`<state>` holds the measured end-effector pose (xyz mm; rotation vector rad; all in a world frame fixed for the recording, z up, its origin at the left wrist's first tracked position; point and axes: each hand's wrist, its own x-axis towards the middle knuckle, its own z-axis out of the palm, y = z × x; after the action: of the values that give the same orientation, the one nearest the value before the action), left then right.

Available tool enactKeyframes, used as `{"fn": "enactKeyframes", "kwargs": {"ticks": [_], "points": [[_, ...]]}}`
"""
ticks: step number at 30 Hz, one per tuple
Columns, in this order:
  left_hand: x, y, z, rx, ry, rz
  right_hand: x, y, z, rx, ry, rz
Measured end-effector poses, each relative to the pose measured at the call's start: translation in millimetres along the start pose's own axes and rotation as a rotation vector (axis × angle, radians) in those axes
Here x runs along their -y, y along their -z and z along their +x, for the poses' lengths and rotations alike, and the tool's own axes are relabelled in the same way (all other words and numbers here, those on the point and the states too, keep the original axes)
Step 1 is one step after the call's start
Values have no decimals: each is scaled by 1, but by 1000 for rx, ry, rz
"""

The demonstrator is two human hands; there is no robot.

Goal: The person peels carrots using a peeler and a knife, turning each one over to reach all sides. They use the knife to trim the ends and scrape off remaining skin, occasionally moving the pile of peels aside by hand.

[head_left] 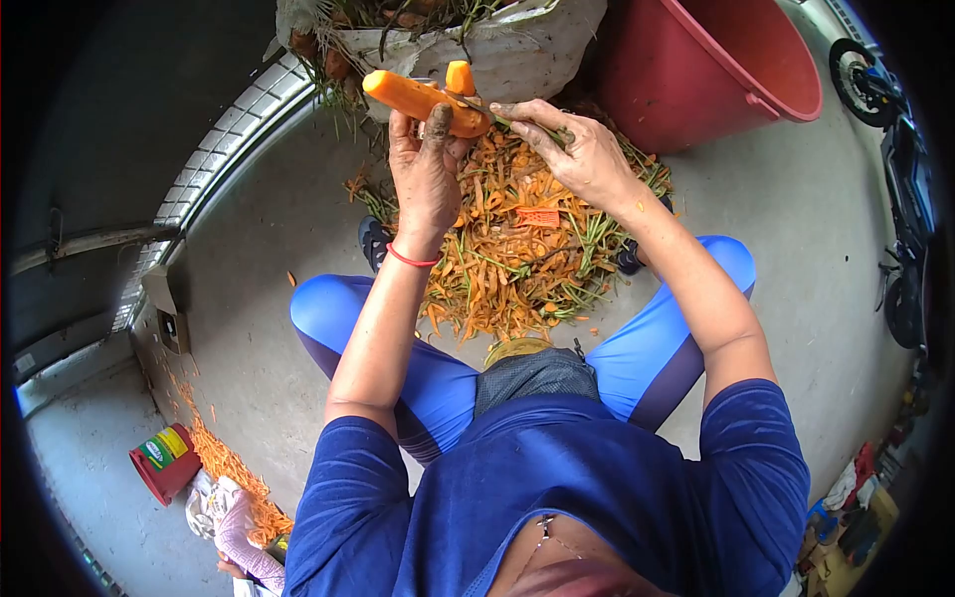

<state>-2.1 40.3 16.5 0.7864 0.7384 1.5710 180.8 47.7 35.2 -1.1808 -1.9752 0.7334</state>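
My left hand, with a red band at its wrist, is wrapped around a peeled orange carrot. A second orange stub sticks up beside it; whether both are one forked root I cannot tell. My right hand pinches a thin, dark knife-like tool, whose far end reaches the carrot's right end. Its exact kind is hard to make out. Dirt covers the fingers of both hands. Below the hands, a heap of carrot peelings and green stems spreads on the floor between my feet.
A white sack of unpeeled carrots with stems stands ahead, beside a large red tub. At lower left are a red bucket, a strip of orange shreds and another person's patterned sleeve. A motorcycle stands at the right.
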Motion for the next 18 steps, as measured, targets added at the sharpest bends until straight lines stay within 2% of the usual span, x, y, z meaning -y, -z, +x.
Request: {"fn": "enactKeyframes", "kwargs": {"ticks": [4,7,10,12,15,17,18], "points": [[-11,-4,-1,-33,134,-65,-7,0,2,-50,96,-235],[-11,4,1,-26,264,-122,-5,3,4,-5,66,-246],[-18,11,6,15,411,-161,-13,15,7,21,204,-333],[-20,16,9,17,500,-191,-16,17,7,52,216,-335],[-19,21,8,-29,599,-303,-16,14,6,88,148,-257],[-17,15,3,-65,426,-199,-7,6,6,100,24,-117],[-15,9,-1,-80,338,-149,-10,-2,6,29,143,-154]]}}
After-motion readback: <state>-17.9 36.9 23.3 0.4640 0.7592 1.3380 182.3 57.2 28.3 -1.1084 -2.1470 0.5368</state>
